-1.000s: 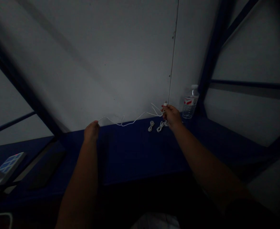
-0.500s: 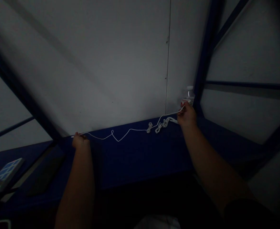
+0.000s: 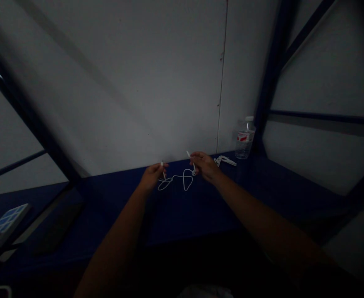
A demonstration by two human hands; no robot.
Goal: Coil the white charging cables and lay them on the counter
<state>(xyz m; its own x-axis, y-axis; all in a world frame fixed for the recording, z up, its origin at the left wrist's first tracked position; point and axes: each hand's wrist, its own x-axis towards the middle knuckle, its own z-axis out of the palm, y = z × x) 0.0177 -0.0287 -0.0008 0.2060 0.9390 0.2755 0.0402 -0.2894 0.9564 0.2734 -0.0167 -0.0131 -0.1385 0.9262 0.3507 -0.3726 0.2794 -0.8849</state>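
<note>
- White cable: strung between the two hands, left of the bottle, the landmark here; its slack forms crossing loops. In this dim view it cannot be told whether these loops touch the blue bench or hang just above it.
- Left hand: the farther from the bottle; thumb and fingers pinch one white end of the cable, tip upward.
- Right hand: the nearer to the bottle; it pinches the other end, tilted upward.
- Bundled white cords: just left of the bottle, beyond the right hand.
- Hazards, as judged: pulling the ends apart could tighten the crossed loops into a knot; a wide rightward sweep could snag the cords or tip the bottle.
- Markings: a red-and-white label on the bottle; no brand or lettering is legible.
</note>
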